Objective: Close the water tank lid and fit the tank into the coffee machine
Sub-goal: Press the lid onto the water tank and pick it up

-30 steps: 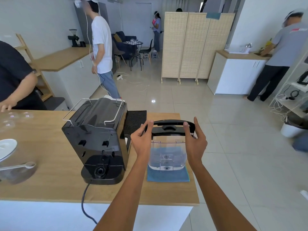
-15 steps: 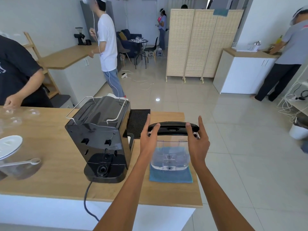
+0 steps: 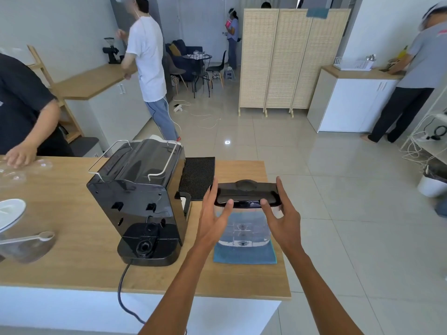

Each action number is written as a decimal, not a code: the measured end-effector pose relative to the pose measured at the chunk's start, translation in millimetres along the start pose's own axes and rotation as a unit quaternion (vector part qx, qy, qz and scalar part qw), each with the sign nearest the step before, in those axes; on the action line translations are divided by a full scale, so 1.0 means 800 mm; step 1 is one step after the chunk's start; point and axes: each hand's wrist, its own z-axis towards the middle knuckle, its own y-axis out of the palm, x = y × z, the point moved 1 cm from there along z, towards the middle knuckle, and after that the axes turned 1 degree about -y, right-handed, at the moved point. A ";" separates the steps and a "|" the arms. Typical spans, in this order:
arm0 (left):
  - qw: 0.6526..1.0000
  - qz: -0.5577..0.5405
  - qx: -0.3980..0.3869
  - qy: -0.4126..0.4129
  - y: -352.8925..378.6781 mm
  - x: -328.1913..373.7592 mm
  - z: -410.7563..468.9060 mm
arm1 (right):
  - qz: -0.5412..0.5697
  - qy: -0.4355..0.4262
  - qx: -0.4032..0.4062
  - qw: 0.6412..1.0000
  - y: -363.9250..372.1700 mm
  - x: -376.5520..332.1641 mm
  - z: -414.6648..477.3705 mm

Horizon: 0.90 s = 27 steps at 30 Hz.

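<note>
A clear water tank (image 3: 243, 229) stands upright on a blue cloth (image 3: 244, 256) near the counter's right end. Its black lid (image 3: 246, 193) lies flat across the top. My left hand (image 3: 214, 220) holds the lid's left end, thumb on the near edge and fingers up the side. My right hand (image 3: 281, 215) holds the right end the same way. The black coffee machine (image 3: 142, 197) stands to the left of the tank with its back toward me, about a hand's width away.
A black rubber mat (image 3: 197, 177) lies behind the tank. The machine's power cord (image 3: 122, 286) hangs over the wooden counter's (image 3: 72, 262) front edge. At far left are a glass jar with a spoon (image 3: 26, 240) and another person's hand (image 3: 18, 155). Other people stand in the room beyond.
The lid has come down from a raised tilt to lie flat on the tank. Both hands stay at its ends, thumbs now on the near edge.
</note>
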 end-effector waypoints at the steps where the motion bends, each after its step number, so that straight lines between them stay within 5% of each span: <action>1: 1.000 0.010 0.000 -0.003 0.000 -0.002 0.000 | -0.006 -0.006 -0.005 1.000 0.000 0.002 -0.001; 10: 0.990 0.125 -0.052 0.024 -0.018 -0.019 0.012 | -0.042 -0.016 -0.089 0.995 -0.010 0.025 0.008; 20: 0.993 0.104 -0.049 0.029 -0.026 -0.010 0.010 | -0.030 -0.031 -0.083 0.996 -0.010 0.019 0.012; 27: 0.994 0.089 -0.010 0.061 -0.076 0.042 -0.012 | -0.031 -0.071 -0.073 0.994 -0.012 -0.066 0.012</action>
